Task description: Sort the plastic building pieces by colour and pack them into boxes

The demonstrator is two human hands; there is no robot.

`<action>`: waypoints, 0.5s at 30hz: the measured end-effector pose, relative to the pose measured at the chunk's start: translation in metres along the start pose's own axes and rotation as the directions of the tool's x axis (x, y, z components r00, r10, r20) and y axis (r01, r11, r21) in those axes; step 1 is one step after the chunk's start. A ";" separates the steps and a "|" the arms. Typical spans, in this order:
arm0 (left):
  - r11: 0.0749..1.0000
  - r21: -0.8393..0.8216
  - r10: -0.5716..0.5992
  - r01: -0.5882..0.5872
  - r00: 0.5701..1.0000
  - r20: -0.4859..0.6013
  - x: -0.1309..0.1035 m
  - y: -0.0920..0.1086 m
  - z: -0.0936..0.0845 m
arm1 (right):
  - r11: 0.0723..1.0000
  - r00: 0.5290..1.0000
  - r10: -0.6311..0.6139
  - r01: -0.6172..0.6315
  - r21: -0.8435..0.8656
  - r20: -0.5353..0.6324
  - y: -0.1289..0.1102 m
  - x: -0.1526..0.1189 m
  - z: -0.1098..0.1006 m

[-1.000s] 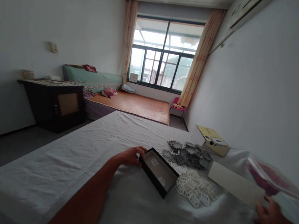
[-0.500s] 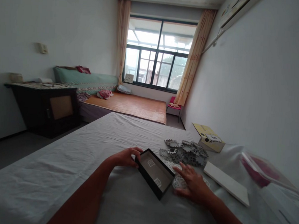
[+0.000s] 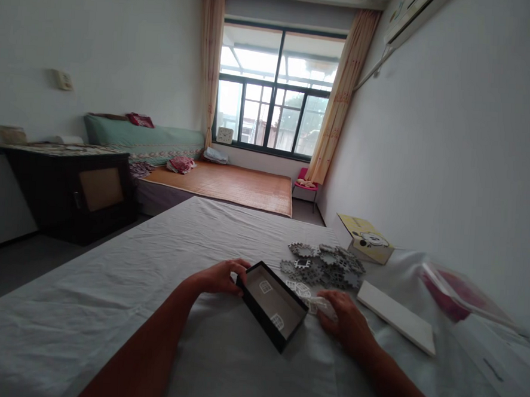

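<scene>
Black box (image 3: pixel 262 319), head view: open-topped, grey inside, tilted across the person's front between both hands; whether its base rests flat can't be told.
In box: two white window-shaped pieces (image 3: pixel 277 321) lying apart on the floor of it, one toward each end.
Left hand (image 3: pixel 219 278): gripping the box by its far left corner, thumb and fingers on the wall.
Right hand (image 3: pixel 345 317): just right of the box, fingers closed on a bunch of white lattice pieces (image 3: pixel 325 308); blurred, count can't be told.
Loose white pieces (image 3: pixel 302 290): on the cloth past the box's right edge, partly hidden by box and hand.
Grey gear-shaped pieces (image 3: pixel 333 265): heaped behind the white ones, one small pale-framed piece among them.
White slab (image 3: pixel 396 317): flat on the cloth, right of the right hand.
Yellow carton (image 3: pixel 373 238): cartoon print, behind the slab, near the wall.
Clear plastic container (image 3: pixel 448 287): pinkish-red, far right.
White cloth (image 3: pixel 130 274): wrinkled, under everything.
Background: bed (image 3: pixel 230 184) with orange-brown mat, dark cabinet (image 3: pixel 68 186) left, pink chair (image 3: pixel 306 180) under curtained window (image 3: pixel 276 91).
</scene>
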State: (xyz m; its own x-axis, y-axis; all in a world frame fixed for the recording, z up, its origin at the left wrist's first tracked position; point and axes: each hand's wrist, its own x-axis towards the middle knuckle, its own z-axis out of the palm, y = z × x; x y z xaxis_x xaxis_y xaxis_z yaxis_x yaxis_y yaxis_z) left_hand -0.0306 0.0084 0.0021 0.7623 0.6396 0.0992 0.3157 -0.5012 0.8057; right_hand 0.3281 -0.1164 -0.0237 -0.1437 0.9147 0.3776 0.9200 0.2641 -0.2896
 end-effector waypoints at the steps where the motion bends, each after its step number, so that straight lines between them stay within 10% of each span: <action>1: 1.000 0.011 -0.004 0.004 1.000 -0.004 0.000 0.000 0.000 | 1.000 1.000 0.005 -0.005 0.011 -0.016 0.003 0.000 0.001; 9: 0.993 0.113 -0.016 0.017 1.000 -0.015 0.000 0.006 0.002 | 0.981 0.991 0.125 -0.116 0.155 -0.050 0.010 0.013 -0.017; 15: 0.991 0.136 0.003 0.000 1.000 -0.022 -0.002 0.020 0.003 | 0.957 0.998 0.067 -0.067 0.283 0.010 -0.075 0.054 -0.022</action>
State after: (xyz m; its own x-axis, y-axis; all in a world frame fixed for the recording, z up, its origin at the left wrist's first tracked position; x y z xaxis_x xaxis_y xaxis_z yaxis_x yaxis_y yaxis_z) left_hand -0.0239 -0.0046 0.0159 0.7503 0.6511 0.1144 0.3899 -0.5756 0.7188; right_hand 0.2593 -0.0932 0.0379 -0.0856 0.9334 0.3485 0.7864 0.2781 -0.5516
